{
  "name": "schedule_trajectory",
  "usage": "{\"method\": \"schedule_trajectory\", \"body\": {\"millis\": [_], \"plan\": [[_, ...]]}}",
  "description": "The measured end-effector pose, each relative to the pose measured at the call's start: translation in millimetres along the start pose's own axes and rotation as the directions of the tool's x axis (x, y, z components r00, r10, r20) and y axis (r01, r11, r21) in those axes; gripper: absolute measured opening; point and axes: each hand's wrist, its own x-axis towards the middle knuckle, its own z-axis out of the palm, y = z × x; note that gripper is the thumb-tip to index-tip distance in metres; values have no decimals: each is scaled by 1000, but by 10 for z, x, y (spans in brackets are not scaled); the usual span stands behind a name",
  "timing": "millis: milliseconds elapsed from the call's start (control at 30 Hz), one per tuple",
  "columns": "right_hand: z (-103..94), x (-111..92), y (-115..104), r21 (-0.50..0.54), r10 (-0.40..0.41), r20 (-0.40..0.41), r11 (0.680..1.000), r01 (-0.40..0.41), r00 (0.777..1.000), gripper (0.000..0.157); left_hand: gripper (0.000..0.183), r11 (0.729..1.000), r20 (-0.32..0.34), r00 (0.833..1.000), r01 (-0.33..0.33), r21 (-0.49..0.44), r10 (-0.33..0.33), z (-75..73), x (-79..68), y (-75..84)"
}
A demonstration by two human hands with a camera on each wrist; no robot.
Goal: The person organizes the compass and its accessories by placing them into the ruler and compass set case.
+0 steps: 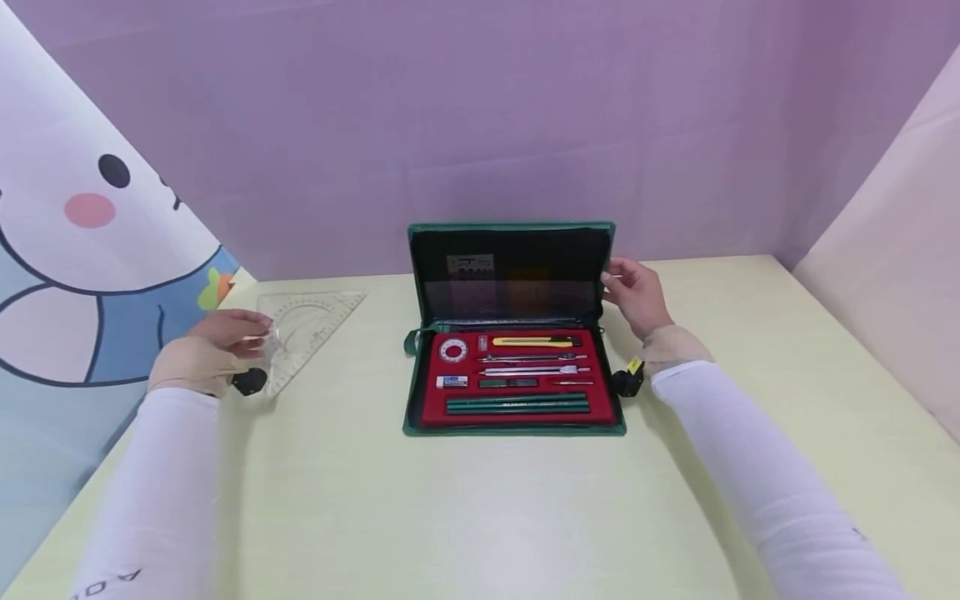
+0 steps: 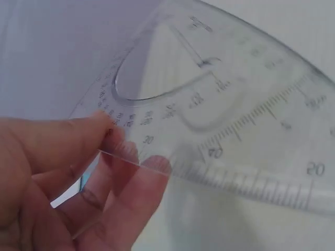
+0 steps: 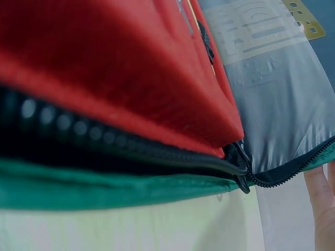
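My left hand (image 1: 228, 329) pinches a clear plastic set square (image 1: 318, 329) at its edge, at the left of the table. In the left wrist view the set square (image 2: 251, 120) fills most of the frame, with scale marks and a curved cutout showing. A green zip case (image 1: 513, 431) lies unfolded in the middle, its lid (image 1: 517, 308) raised. My right hand (image 1: 637, 296) grips the lid's right edge, thumb in front. Only a few fingers (image 3: 319, 193) of that hand show beside the lid in the right wrist view.
The case's red tray (image 1: 431, 408) holds a yellow utility knife (image 1: 536, 342), a white ring (image 1: 453, 350), an eraser (image 1: 452, 382), metal compasses (image 1: 525, 371) and green pencils (image 1: 517, 407). Behind the lid's clear pocket sits a yellow stencil (image 3: 309, 23). Purple cloth (image 1: 480, 125) hangs behind.
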Motion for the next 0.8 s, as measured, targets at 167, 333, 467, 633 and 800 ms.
{"method": "schedule_trajectory", "body": {"millis": [167,333,467,633,800], "plan": [[21,-1,1,-16,0,-3,1000,0,1000,30,27,994,26,994,-108,28,107,-78,-15,8],[32,13,23,-24,-8,5,1000,8,1000,28,16,966,-23,965,-260,-15,260,-27,-79,119],[24,17,29,-19,-13,4,1000,14,1000,28,17,924,-138,919,-379,-49,369,181,-184,345],[16,23,38,-26,-6,3,1000,6,1000,28,16,840,-289,842,-514,-176,455,463,-327,655],[3,28,47,-24,0,-2,1000,0,1000,29,13,678,-369,784,-618,-398,499,789,-429,946]]}}
